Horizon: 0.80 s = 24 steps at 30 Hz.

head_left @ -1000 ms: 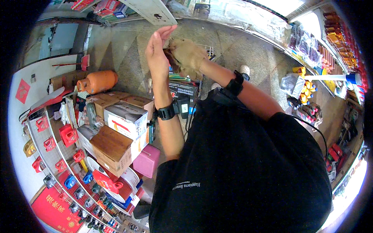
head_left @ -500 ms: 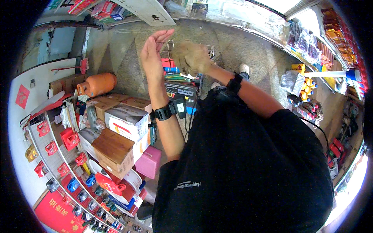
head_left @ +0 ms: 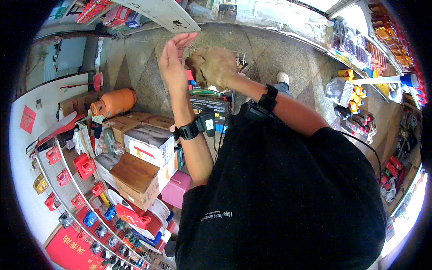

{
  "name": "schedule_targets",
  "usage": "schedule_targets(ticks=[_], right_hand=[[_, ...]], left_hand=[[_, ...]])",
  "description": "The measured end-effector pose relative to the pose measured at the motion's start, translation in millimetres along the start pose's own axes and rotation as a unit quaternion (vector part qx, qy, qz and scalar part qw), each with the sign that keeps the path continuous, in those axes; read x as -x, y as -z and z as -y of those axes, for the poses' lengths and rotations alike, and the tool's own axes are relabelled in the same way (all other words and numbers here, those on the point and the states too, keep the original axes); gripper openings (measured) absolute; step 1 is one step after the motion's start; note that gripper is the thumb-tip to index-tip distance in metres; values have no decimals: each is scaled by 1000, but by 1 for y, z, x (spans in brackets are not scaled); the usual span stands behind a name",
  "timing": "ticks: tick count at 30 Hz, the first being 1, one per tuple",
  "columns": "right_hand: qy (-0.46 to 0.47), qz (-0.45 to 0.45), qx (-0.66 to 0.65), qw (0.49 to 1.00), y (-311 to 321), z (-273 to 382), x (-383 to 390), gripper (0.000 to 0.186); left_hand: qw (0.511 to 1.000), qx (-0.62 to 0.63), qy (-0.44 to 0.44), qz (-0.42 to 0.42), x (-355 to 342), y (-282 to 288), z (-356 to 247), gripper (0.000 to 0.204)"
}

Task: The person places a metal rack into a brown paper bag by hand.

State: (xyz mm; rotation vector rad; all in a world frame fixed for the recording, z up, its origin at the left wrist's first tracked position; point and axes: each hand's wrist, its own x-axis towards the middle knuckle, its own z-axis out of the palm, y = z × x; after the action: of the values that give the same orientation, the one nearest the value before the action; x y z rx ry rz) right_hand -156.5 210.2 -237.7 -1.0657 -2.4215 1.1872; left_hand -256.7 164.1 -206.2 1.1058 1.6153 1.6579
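My left hand (head_left: 174,63) is raised with its fingers stretched upward and its thumb apart. It stands beside thin wires of a metal wire rack (head_left: 241,57), most of which is hidden; whether the fingers touch it I cannot tell. A tan-brown cloth (head_left: 216,66) covers my right hand (head_left: 229,82), bunched over the rack just right of the left palm. The fingers under the cloth are hidden. Below both hands lie several coloured packages and a dark printed box (head_left: 210,106). Each wrist wears a black strap.
An orange gas cylinder (head_left: 114,102) lies at the left, above stacked cardboard boxes (head_left: 134,176) and a pink case (head_left: 176,189). A curved wire display rack (head_left: 72,184) holds red and blue items. Across the far side runs a shelf (head_left: 270,22); bottles (head_left: 355,101) stand at the right.
My right hand and the cloth have shifted slightly left and show less blur. The left hand has barely moved. Thin wires seen left of it earlier no longer show.
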Motion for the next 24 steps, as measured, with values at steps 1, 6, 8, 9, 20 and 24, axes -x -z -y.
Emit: schedule_targets(ticks=[1, 6, 8, 9, 20, 24], right_hand=[[-1, -3, -1, 1000, -8, -11, -3, 32], [67, -88, -129, 985, -50, -73, -20, 28], [56, -22, -148, 987, -29, -72, -7, 38], [40, 39, -164, 985, -16, -75, 1, 49], [-129, -134, -545, 817, 55, -220, 38, 27], [-183, -232, -599, 744, 84, -265, 69, 28]], left_hand=[[1000, 14, 18, -13, -1, -1, -1, 42], [996, 57, 41, -51, -1, -2, 1, 38], [992, 89, 35, -80, 6, -2, 2, 29], [992, 89, 35, -77, 6, -4, 4, 29], [966, 5, -119, -230, 21, 36, 23, 32], [964, -5, -123, -237, 42, 45, 32, 47]])
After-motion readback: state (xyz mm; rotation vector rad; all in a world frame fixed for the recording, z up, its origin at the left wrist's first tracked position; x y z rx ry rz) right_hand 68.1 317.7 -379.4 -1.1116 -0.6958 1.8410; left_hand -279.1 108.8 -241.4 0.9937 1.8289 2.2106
